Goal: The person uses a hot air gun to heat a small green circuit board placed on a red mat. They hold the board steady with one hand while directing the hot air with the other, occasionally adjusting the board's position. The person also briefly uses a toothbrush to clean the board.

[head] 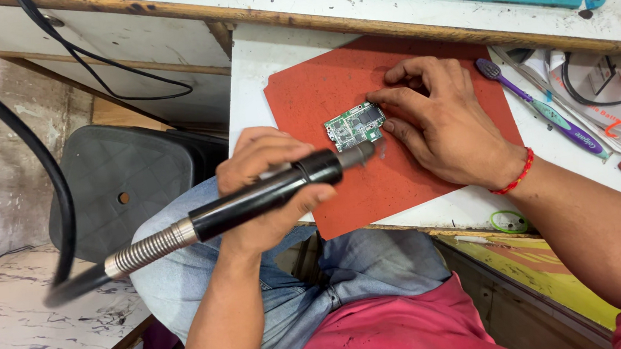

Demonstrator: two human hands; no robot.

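Two hands: both at work over one small board, seen from the head view.
Bench: white worktop (pixel 263 59) with a worn wooden front edge; a teal mat lies at its far side.
Stool: dark grey plastic seat (pixel 121 187) on the floor, left of the person's knee.
Mat: red-brown rectangular rubber mat (pixel 304 96) flat on the bench, under the board.
Hot-air tool: black cylindrical handpiece (pixel 253 200) with a metal spring collar and thick black hose trailing left; its metal nozzle sits just over the board's lower right corner.
Left hand: left hand (pixel 271 193) wrapped closed around the handpiece, fingers curled over the barrel.
Right hand: right hand (pixel 437 122) resting on the mat, fingers bent, fingertips pressing the board's right edge; a red thread band on the wrist.
Toothbrush: purple-handled toothbrush (pixel 537 106) lying on the bench, just right of the right hand.
Board: small green rectangular circuit board (pixel 353 126) flat on the mat, near its middle, between the two hands.
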